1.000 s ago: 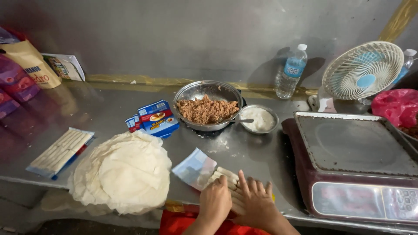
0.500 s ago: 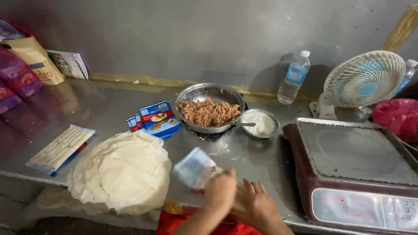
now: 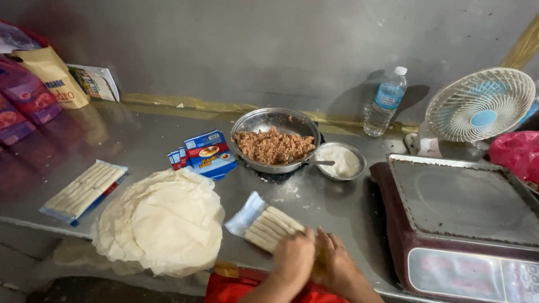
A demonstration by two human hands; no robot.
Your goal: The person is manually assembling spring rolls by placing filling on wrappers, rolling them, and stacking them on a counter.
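My left hand (image 3: 293, 259) and my right hand (image 3: 337, 268) are pressed together at the front edge of the steel counter (image 3: 140, 140). Their fingers curl over the near end of a row of pale sticks (image 3: 273, 227) lying on an opened pale-blue packet (image 3: 244, 216). What lies between the fingers is hidden. Just left of the packet is a stack of thin round wrappers (image 3: 163, 221). Behind it stand a metal bowl of brown minced filling (image 3: 274, 146) and a small bowl of white paste (image 3: 341, 161) with a spoon.
A maroon digital scale with a steel pan (image 3: 466, 219) fills the right side. Behind stand a water bottle (image 3: 385, 102), a small fan (image 3: 480, 106) and a red bag (image 3: 516, 154). Blue packets (image 3: 206, 154), another tray of sticks (image 3: 84, 188) and bags (image 3: 33, 90) lie left.
My right hand lay flat with fingers spread over the sticks; both hands have since drawn together toward the near edge, uncovering most of the row.
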